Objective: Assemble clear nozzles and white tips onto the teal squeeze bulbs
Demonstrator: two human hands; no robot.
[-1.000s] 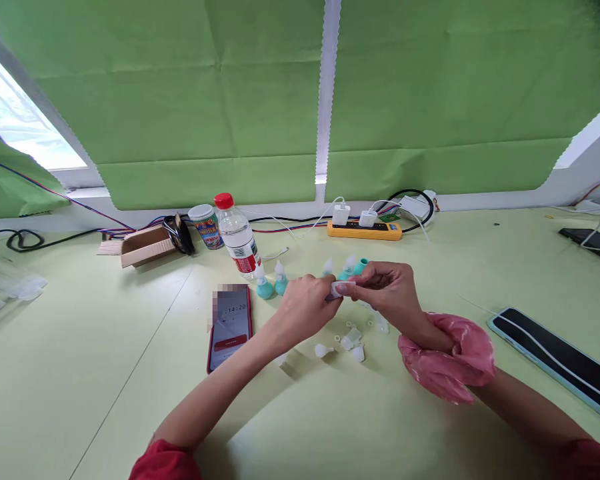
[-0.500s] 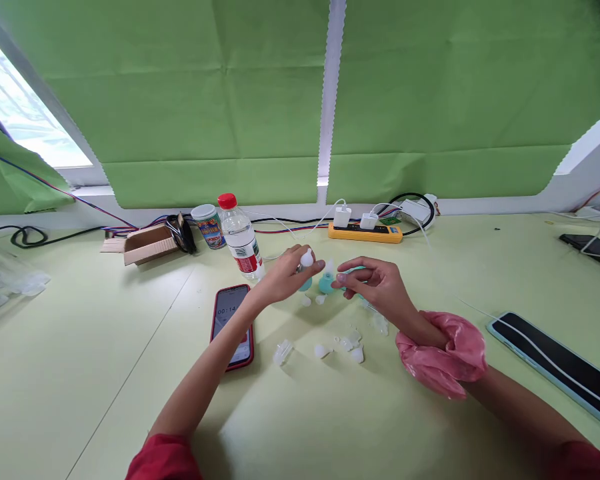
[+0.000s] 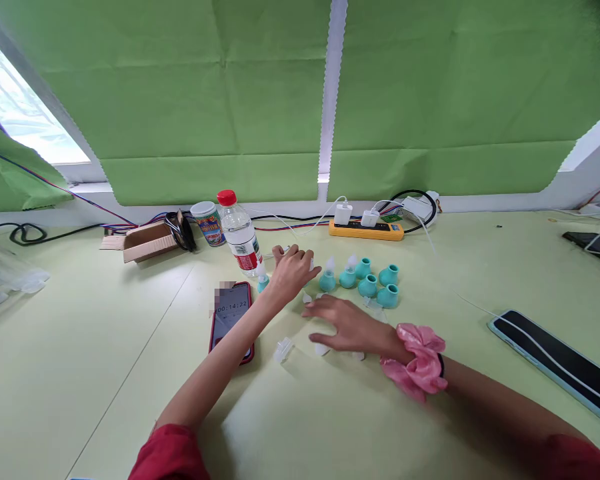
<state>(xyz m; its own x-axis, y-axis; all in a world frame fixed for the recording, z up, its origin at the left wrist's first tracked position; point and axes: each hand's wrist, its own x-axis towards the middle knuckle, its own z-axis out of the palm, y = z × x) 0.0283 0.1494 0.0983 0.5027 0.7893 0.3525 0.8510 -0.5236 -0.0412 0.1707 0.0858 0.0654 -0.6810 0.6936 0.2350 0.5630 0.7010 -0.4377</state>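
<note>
My left hand [image 3: 294, 275] is curled, thumb out to the right, around a teal flared cup with a white pointed tip; only a sliver of the tip [image 3: 311, 265] shows. Fingers apart and palm down, my right hand [image 3: 347, 325] hovers over small white caps [image 3: 321, 349], holding nothing visible. Just beyond it stand two tipped teal cups, one [image 3: 327, 281] left of the other [image 3: 348, 277]. Several open teal cups [image 3: 367, 286] stand to their right, without tips. Another teal piece [image 3: 263, 283] shows beside my left wrist. A clear plastic piece [image 3: 283, 350] lies nearer me.
A red-cased phone [image 3: 230, 308] lies by my left forearm, with a red-capped water bottle [image 3: 242, 237] behind. Along the back are a patterned tub [image 3: 208, 225], a cardboard box [image 3: 150, 242], and a yellow power strip [image 3: 366, 231]. A second phone [image 3: 555, 360] with a cable lies right.
My right hand has swung toward me and left, opening from its pinch and uncovering the teal cups. My left hand has shifted slightly left and down.
</note>
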